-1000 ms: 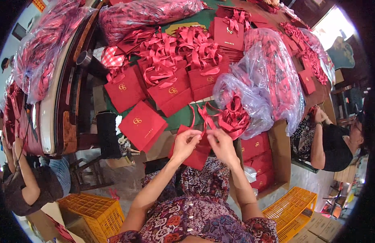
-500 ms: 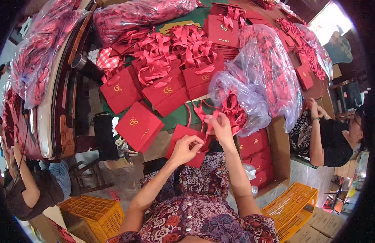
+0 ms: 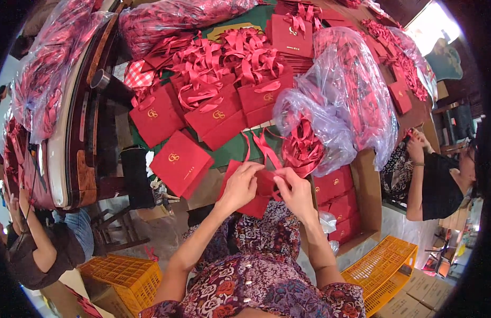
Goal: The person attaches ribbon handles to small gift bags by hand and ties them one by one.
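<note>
In front of my lap is a small red paper bag (image 3: pixel 256 208), tilted between my hands. My left hand (image 3: pixel 239 188) is closed over its upper left part, the fingertips bent across the top edge. My right hand (image 3: pixel 297 195) pinches at the bag's right upper edge, where a red ribbon (image 3: pixel 266 150) runs down to the fingertips; a short ribbon loop shows just below them. Exactly what lies between the fingertips is partly hidden. A finished-looking red bag (image 3: pixel 180 163) with a gold emblem lies flat to the left of my left hand.
Rows of red bags (image 3: pixel 216 119) with ribbon handles cover the green tabletop. Clear plastic sacks of ribbon-handled bags (image 3: pixel 351 90) bulge on the right. A cardboard box (image 3: pixel 368 196) holding red bags stands by my right arm. Orange crates (image 3: pixel 380 273) flank me. Other people work at both sides.
My right hand has come down from the upper ribbon to the bag's edge. My left hand has shifted up slightly over the bag's top, and the two hands are now closer to level.
</note>
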Tool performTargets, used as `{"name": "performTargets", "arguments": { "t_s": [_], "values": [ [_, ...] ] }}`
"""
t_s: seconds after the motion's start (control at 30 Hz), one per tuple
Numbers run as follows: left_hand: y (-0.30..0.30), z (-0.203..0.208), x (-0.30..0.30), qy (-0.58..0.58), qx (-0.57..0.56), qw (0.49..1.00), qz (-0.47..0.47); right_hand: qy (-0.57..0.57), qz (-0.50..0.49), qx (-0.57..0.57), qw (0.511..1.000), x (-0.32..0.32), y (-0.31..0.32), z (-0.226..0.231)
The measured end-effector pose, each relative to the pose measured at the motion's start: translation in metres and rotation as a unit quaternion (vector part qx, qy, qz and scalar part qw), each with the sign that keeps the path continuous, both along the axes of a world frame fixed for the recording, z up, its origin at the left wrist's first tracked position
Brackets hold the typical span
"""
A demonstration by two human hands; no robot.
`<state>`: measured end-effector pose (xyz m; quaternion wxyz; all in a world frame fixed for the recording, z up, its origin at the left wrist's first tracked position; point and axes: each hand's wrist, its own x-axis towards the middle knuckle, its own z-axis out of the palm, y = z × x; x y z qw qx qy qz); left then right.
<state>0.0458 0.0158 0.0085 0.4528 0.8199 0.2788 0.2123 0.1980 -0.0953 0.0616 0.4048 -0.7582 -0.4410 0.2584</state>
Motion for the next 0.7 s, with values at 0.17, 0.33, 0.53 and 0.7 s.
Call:
{"name": "performTargets", "arguments": {
  "t_s": [0.17,0.33,0.53,0.7],
  "values": [
    [0.002,0.001,0.002,0.098,0.073,0.992,-0.009,-0.029,0.05,-0.055,0.997,-0.003,-0.008,0.011],
    [0.004,0.01,0.005,0.147,0.162,0.975,0.027,-0.064,0.015,-0.006,0.998,-0.013,-0.004,-0.025],
    [0.004,0.014,0.003,0.128,0.158,0.978,0.042,-0.038,-0.028,0.014,0.999,-0.019,0.011,-0.046],
    [0.005,0.013,0.003,0.093,0.117,0.987,0.066,-0.042,-0.054,0.0,0.998,-0.023,0.014,-0.05]
  ]
}}
